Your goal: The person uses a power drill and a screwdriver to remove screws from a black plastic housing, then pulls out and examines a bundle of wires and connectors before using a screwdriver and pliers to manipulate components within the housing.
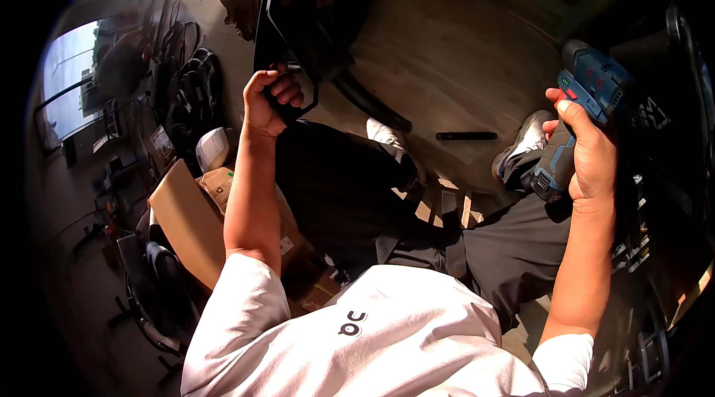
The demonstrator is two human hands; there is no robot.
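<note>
Black part in our left hand, blue power tool in our right

We have both hands raised and well apart over the floor (432,62). Our left hand (263,108) is clamped on the black part (292,13), its fingers curled round the lower end, within an angular black loop. The part rises from our fist toward the floor's far edge, and a curved black arm (371,104) slants down from it to the right, ending short of the black bar (466,136).

Our right hand (593,150) is closed round the grip of the blue power tool (596,80), over the floor's right side. The tool's dark nose points up and away from us; its battery (551,173) hangs below our fingers, and small green lights show on its flank.

The black bar lies flat on the floor, between our left shoe (383,132) and right shoe (530,142) and touched by neither hand. Beside our left forearm, toward the floor's left edge, stands an open cardboard box (186,218), with a white rounded object (213,150) just past it. Dark looped items (199,84) crowd that edge, near a bright window (71,84). Deep shadow hides most of what stands along the right edge.
</note>
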